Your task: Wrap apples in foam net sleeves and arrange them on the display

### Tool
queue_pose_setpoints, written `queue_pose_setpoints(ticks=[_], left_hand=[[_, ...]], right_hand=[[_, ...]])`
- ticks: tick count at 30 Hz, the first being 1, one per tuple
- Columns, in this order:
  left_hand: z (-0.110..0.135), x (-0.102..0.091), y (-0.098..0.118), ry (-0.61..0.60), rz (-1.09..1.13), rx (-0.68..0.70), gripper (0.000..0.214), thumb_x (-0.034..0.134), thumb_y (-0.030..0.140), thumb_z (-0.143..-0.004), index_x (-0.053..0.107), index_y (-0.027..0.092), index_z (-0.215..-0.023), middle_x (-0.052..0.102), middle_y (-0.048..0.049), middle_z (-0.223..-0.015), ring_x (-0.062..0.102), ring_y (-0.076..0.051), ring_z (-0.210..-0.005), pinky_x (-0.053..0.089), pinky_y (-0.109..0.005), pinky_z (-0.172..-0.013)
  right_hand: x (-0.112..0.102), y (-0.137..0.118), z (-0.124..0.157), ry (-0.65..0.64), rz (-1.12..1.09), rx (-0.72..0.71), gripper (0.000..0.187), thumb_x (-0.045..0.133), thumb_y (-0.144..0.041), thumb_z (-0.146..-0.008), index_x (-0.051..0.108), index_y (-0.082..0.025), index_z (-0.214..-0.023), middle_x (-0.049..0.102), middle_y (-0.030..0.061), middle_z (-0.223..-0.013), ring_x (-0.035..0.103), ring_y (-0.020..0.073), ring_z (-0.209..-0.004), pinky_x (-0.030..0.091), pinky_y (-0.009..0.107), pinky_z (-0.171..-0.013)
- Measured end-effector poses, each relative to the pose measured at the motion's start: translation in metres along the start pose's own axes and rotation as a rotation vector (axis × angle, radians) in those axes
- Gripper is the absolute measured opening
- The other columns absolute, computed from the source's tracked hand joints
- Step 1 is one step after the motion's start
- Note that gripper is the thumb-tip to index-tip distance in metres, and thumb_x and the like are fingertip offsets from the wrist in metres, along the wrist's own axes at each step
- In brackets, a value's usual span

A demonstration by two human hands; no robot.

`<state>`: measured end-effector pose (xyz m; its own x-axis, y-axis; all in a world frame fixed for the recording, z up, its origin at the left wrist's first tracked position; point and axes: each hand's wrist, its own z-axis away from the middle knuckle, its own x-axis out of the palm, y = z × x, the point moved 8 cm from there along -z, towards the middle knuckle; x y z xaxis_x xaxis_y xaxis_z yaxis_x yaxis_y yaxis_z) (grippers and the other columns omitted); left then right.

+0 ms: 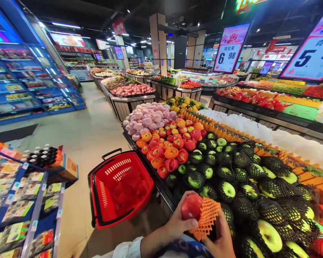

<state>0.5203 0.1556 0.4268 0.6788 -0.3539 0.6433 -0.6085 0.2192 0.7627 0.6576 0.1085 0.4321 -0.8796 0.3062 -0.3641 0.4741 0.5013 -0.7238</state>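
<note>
A red apple (190, 207) is in my left hand (174, 224), with the thumb across its front and the fingers curled round its top and back. An orange foam net sleeve (206, 216) covers only the apple's right side. My right hand (222, 236) grips the right edge of that sleeve; some of its fingers are hidden behind it. Both hands are above the near edge of the fruit stand. Just beyond and to the right lie green apples (227, 190) in black foam nets. Further off are red apples (172, 152), many in orange or red nets.
A red shopping basket (97, 190) stands left of the stand; red shapes inside are hard to make out. Pinkish wrapped fruit (149, 116) and yellow fruit (187, 103) fill the far end. Packaged-goods shelves (18, 211) are at the left. Price screens (231, 46) hang above.
</note>
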Motion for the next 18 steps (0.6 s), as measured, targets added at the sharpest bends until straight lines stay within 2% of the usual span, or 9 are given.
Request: queue_pose_setpoints(ticks=[2,4,7,9,11,14,16,18], left_hand=[[-0.007,-0.003,0.013,-0.051,-0.024,-0.057,0.083,0.098,0.046,-0.059,0.053,0.026,-0.126,0.06,-0.005,-0.117,0.063,-0.022,-0.105,0.047,-0.032,-0.091],[-0.014,-0.007,0.025,-0.101,-0.08,-0.131,0.09,0.101,0.044,-0.053,0.051,0.026,-0.126,0.059,-0.0048,-0.12,0.062,-0.022,-0.105,0.046,-0.032,-0.091],[-0.025,-0.015,0.043,-0.165,-0.289,-0.185,0.106,0.106,0.033,-0.038,0.05,0.025,-0.129,0.059,-0.0075,-0.128,0.06,-0.026,-0.112,0.046,-0.038,-0.099],[-0.034,-0.021,0.052,-0.185,-0.386,-0.16,0.107,0.106,0.03,-0.036,0.053,0.022,-0.129,0.059,-0.0092,-0.131,0.059,-0.028,-0.117,0.045,-0.041,-0.104],[-0.043,-0.028,0.054,-0.181,-0.317,-0.17,0.098,0.104,0.036,-0.044,0.057,0.02,-0.129,0.063,-0.0108,-0.128,0.062,-0.029,-0.115,0.046,-0.045,-0.105],[-0.055,-0.044,0.045,-0.108,-0.083,-0.247,0.083,0.094,0.057,-0.06,0.063,0.019,-0.127,0.069,-0.013,-0.126,0.066,-0.032,-0.115,0.048,-0.05,-0.107],[-0.062,-0.052,0.038,-0.071,-0.005,-0.286,0.08,0.086,0.069,-0.063,0.067,0.018,-0.122,0.071,-0.014,-0.126,0.067,-0.035,-0.119,0.048,-0.052,-0.108],[-0.069,-0.054,0.033,-0.092,-0.034,-0.289,0.081,0.082,0.076,-0.064,0.069,0.017,-0.118,0.073,-0.0153,-0.122,0.068,-0.037,-0.118,0.051,-0.054,-0.106]], right_hand=[[0.01,-0.002,-0.003,-0.017,0.066,-0.012,0.077,0.074,-0.04,-0.089,0.041,-0.024,-0.156,0.064,0.016,-0.144,0.065,0.0375,-0.131,0.059,0.053,-0.105],[0.019,-0.005,-0.011,-0.049,0.129,-0.038,0.082,0.077,-0.04,-0.086,0.039,-0.023,-0.157,0.06,0.0172,-0.148,0.06,0.0405,-0.137,0.054,0.058,-0.11],[0.03,-0.01,-0.025,-0.068,0.176,-0.082,0.086,0.081,-0.041,-0.082,0.042,-0.02,-0.155,0.058,0.0194,-0.149,0.057,0.0438,-0.139,0.056,0.061,-0.108],[0.033,-0.009,-0.035,-0.03,0.163,-0.061,0.084,0.083,-0.041,-0.079,0.047,-0.019,-0.152,0.06,0.0204,-0.146,0.06,0.0438,-0.135,0.059,0.06,-0.103],[0.037,-0.004,-0.045,0.011,0.097,0.025,0.076,0.085,-0.041,-0.078,0.055,-0.02,-0.145,0.066,0.0185,-0.138,0.069,0.0394,-0.124,0.063,0.056,-0.099],[0.04,0.006,-0.056,0.118,-0.112,0.177,0.054,0.086,-0.042,-0.079,0.067,-0.025,-0.127,0.075,0.0106,-0.119,0.077,0.028,-0.102,0.068,0.045,-0.087],[0.042,0.013,-0.06,0.205,-0.259,0.253,0.041,0.086,-0.044,-0.08,0.072,-0.026,-0.114,0.077,0.0074,-0.11,0.078,0.0244,-0.095,0.07,0.041,-0.082],[0.043,0.021,-0.061,0.27,-0.347,0.32,0.037,0.086,-0.048,-0.079,0.074,-0.026,-0.106,0.077,0.0064,-0.106,0.078,0.024,-0.091,0.07,0.043,-0.08]])
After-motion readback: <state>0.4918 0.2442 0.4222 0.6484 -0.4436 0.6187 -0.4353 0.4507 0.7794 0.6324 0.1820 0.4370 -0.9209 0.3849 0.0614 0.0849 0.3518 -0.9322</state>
